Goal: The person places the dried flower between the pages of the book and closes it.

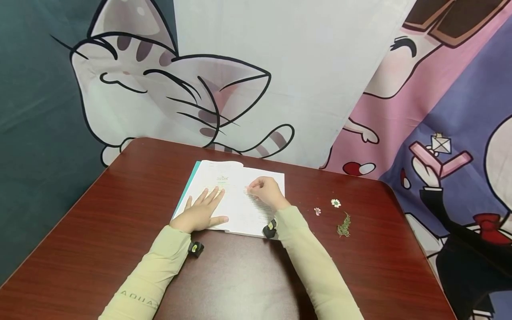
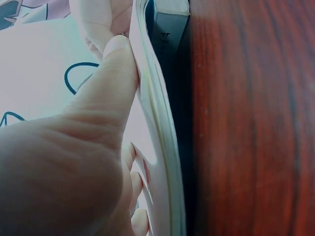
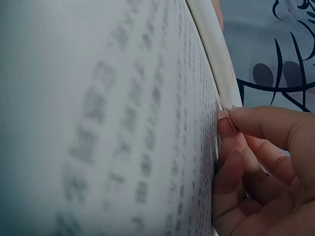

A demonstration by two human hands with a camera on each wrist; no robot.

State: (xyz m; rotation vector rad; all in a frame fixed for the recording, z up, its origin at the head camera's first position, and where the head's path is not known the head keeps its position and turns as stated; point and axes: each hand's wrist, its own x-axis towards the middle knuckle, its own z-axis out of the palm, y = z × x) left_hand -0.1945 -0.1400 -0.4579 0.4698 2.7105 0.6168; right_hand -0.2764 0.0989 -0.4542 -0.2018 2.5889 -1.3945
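An open book (image 1: 236, 213) with printed white pages and a teal cover edge lies on the table. My left hand (image 1: 200, 213) rests flat on its left page, fingers spread and thumb (image 2: 106, 83) along the lower part of the page. Over the right page, my right hand (image 1: 266, 192) pinches a small, thin, pale thing (image 3: 225, 103), which looks like a dried flower, between thumb and forefinger. Its other fingers (image 3: 229, 177) are curled against the printed page. Most of the pale thing is hidden by the fingertips.
Right of the book on the brown table (image 1: 380, 266) lie a white dried flower (image 1: 335, 203), a small pinkish dried flower (image 1: 317, 211) and a green dried sprig (image 1: 344, 225). A cartoon-printed cloth (image 1: 312, 66) hangs behind the table's far edge.
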